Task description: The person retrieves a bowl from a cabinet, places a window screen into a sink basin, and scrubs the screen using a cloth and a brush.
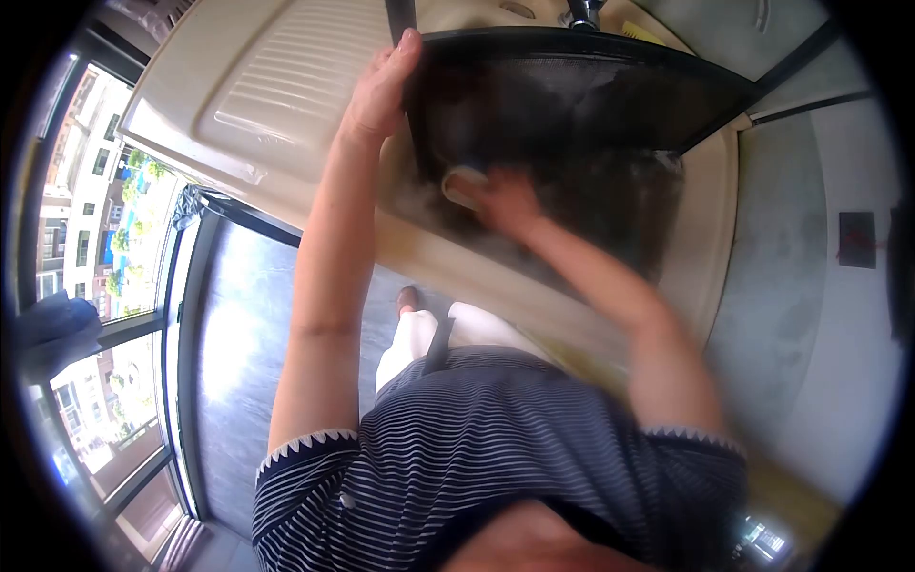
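Observation:
A dark framed mesh screen (pixel 610 124) stands tilted in the cream sink (pixel 710 229). My left hand (pixel 386 86) grips the black edge of the screen at its upper left corner, with the fingers wrapped round the frame. Lower down, my right hand (pixel 505 202) is against the dark mesh surface, closed round a pale oval brush (pixel 461 188). The hand and brush are blurred by motion. The lower part of the screen looks wet and hazy.
A ribbed cream drainboard (pixel 295 76) extends left of the sink. A metal faucet (pixel 583 13) and a yellow object (pixel 642 34) sit behind the screen. Tall windows (pixel 105 210) line the left, and a grey wall (pixel 777 276) is on the right.

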